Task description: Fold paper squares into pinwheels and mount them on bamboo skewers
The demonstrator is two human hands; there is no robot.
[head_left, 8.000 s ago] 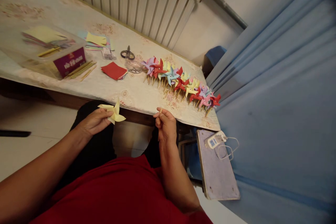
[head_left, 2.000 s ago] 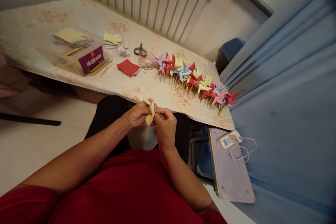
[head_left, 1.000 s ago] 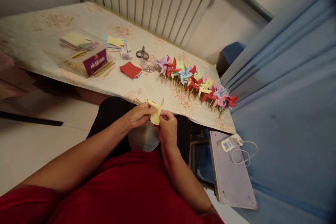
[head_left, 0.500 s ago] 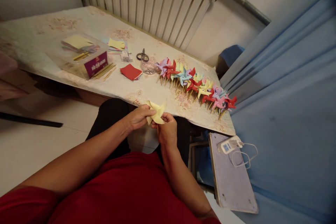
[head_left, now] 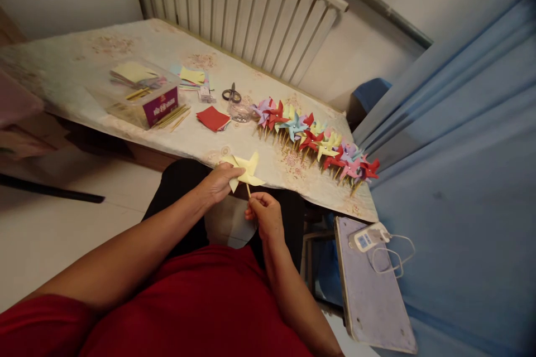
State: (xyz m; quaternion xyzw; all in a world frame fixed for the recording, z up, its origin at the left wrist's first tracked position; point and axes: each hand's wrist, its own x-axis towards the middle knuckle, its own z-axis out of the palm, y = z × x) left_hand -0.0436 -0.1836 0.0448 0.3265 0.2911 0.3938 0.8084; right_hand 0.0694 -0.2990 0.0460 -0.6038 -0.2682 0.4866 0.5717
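Head camera, left side first: I have a clear plastic box (head_left: pixel 161 107) with a purple label on the counter (head_left: pixel 184 142), and wooden sticks (head_left: pixel 171 117) lying just beside it. Next come cut coloured sheets (head_left: pixel 192 76) and a red-topped paper stack (head_left: pixel 213 119). At the counter's near edge, over the lap, the left hand (head_left: pixel 218 183) pinches the yellow pinwheel (head_left: pixel 251 169) near its middle, thumb on the front. From under its blades a thin stick (head_left: pixel 248 190) runs down to the right hand (head_left: pixel 268 215), where thumb and forefinger pinch it and the other fingers curl in. Blades and thumb hide the joint, so I cannot tell how firmly the two are attached. Farther right, a row of pinwheels on sticks (head_left: pixel 312 139) fills that end of the counter.

I read the step in hand as joining or checking blades on their stick. As I see it, the next move calls for a light left pinch, sparing the folds, and a steady right grip keeping the stick straight.
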